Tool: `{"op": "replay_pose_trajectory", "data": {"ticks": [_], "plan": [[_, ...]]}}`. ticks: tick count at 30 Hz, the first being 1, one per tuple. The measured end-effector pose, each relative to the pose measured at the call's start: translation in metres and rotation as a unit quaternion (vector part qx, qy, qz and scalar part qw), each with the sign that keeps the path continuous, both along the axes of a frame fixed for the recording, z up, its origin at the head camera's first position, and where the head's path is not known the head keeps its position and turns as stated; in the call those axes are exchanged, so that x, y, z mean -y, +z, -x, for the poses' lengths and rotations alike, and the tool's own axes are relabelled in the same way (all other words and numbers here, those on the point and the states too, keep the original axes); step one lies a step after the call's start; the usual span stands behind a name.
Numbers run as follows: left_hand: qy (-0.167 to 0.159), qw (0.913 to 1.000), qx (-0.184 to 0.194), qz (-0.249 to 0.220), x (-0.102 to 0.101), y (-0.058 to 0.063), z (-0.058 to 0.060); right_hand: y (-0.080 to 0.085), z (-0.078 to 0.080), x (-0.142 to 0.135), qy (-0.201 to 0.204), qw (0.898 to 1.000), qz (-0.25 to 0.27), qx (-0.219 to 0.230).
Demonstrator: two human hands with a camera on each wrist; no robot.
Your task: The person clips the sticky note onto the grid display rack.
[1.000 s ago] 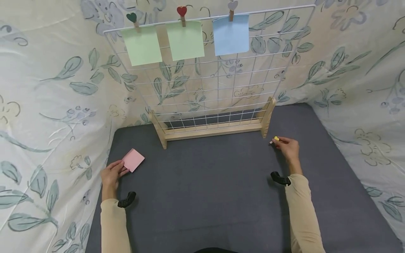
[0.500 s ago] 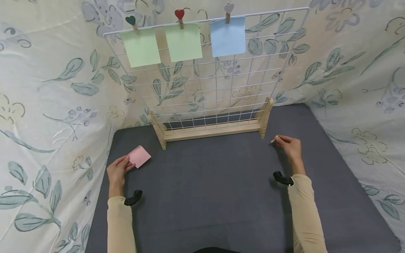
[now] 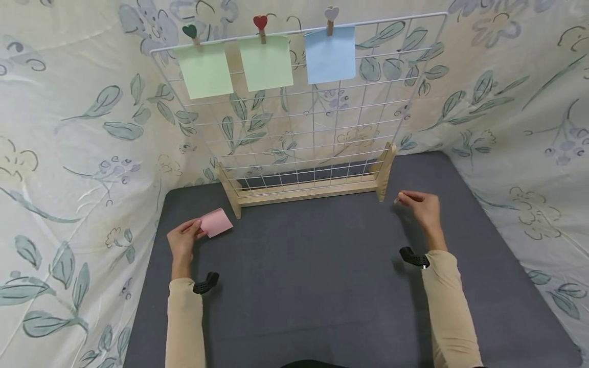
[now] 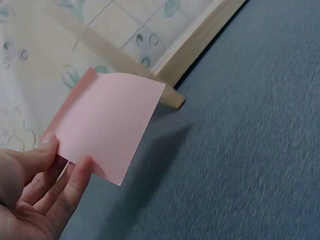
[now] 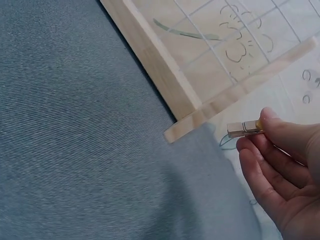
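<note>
My left hand (image 3: pixel 183 240) pinches a pink sticky note (image 3: pixel 216 223) by one edge, raised over the table left of the rack. In the left wrist view the pink note (image 4: pixel 107 125) is tilted, its shadow falling on the cloth. My right hand (image 3: pixel 424 210) holds a small wooden clothespin (image 5: pixel 242 129) between thumb and fingers, beside the rack's right foot; a bit of yellow shows at the thumb. A white wire grid rack (image 3: pixel 301 191) stands on wooden feet. Along its top hang two green notes (image 3: pixel 205 71) and a blue note (image 3: pixel 330 56), each under a heart clothespin (image 3: pixel 260 23).
Dark grey cloth covers the table (image 3: pixel 303 276). Floral fabric (image 3: pixel 92 143) hangs behind and on both sides. The rack's wooden feet (image 3: pixel 385 174) jut forward near both hands. The top bar's right part (image 3: pixel 400 19) carries no note.
My left hand has moved to the right and away from me with the pink note. My right hand has shifted slightly, and the clothespin's yellow part has turned out of the head view.
</note>
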State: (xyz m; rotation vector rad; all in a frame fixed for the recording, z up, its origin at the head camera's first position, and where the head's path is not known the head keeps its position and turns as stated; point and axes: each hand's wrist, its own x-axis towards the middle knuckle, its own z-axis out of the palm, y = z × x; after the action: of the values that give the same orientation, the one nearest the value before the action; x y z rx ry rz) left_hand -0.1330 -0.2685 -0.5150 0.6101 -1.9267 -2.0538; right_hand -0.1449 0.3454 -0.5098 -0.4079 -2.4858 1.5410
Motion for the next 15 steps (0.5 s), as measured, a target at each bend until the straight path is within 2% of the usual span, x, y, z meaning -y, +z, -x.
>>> {"op": "replay_pose_trajectory", "data": {"ticks": [6,11,15], "plan": [[-0.028,0.9994,-0.01,0.019,-0.024,0.017,0.005,0.016,0.002,-0.001,0.026,0.998,-0.048,-0.018],[-0.06,0.9973,-0.007,0.043,-0.045,0.035,0.01,0.028,0.005,0.0,0.029,0.998,-0.055,-0.029],[-0.082,0.9944,-0.016,0.065,-0.054,0.04,0.017,0.034,0.009,0.001,0.043,0.995,-0.086,-0.038]]}}
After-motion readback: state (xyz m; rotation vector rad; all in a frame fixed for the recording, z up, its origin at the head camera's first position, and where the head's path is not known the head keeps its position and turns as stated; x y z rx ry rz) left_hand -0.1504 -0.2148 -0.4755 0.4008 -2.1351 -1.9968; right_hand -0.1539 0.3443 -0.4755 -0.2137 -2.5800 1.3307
